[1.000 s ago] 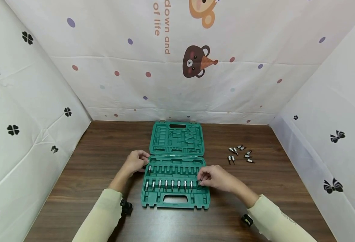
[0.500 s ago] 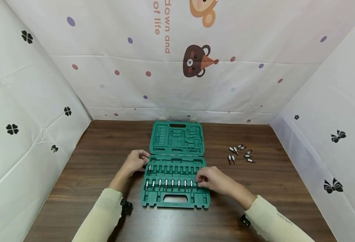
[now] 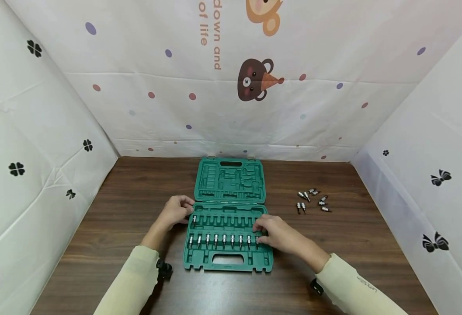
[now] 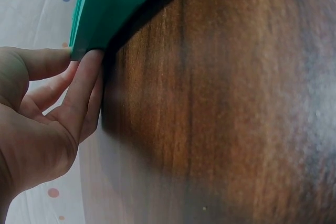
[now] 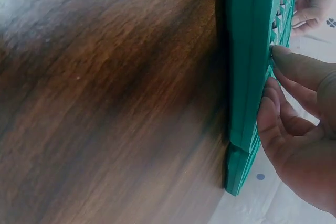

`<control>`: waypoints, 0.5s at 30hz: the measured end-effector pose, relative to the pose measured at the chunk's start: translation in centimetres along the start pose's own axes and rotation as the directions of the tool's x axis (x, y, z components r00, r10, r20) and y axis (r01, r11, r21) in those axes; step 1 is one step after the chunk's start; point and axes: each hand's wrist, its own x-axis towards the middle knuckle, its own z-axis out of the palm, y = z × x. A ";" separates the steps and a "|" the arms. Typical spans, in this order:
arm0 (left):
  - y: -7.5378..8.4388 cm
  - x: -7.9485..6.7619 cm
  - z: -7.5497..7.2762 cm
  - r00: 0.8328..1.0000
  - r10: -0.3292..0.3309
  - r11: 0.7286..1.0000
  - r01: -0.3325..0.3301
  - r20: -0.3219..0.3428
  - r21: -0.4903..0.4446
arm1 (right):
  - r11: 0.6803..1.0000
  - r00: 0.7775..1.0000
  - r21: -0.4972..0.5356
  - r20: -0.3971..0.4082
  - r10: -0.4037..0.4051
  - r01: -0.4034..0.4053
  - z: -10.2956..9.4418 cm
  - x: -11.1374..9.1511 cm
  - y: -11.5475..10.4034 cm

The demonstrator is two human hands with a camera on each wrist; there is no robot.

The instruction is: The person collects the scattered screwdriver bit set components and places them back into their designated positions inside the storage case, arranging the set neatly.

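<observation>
A green tool case (image 3: 227, 260) lies unfolded on the table, its lid (image 3: 231, 179) towards the wall. Silver socket bits (image 3: 224, 240) fill the lower row, and a single socket bit (image 3: 194, 221) sits at the left end of the upper row. My left hand (image 3: 177, 211) pinches the case's left edge near the hinge; in the left wrist view the thumb (image 4: 50, 62) lies on top, with fingers below. My right hand (image 3: 278, 234) is over the case's right side. Its thumb (image 5: 299, 66) touches the rightmost socket bit (image 3: 257, 242), with the other fingers apart from it.
Several loose socket bits (image 3: 307, 196) lie scattered on the wooden table (image 3: 144, 183) to the right of the case. A printed white cloth (image 3: 156, 118) hangs behind the table and along both sides.
The right hand has shifted slightly left and its fingers have parted from the rightmost socket bit, which now shows seated in the lower row. The left hand stays on the case edge.
</observation>
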 end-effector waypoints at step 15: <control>-0.3 0.2 0.1 1.000 0.005 1.000 -0.005 -0.003 -0.006 | 0.992 0.987 0.077 0.131 0.094 -0.105 -1.1 2.1 0.2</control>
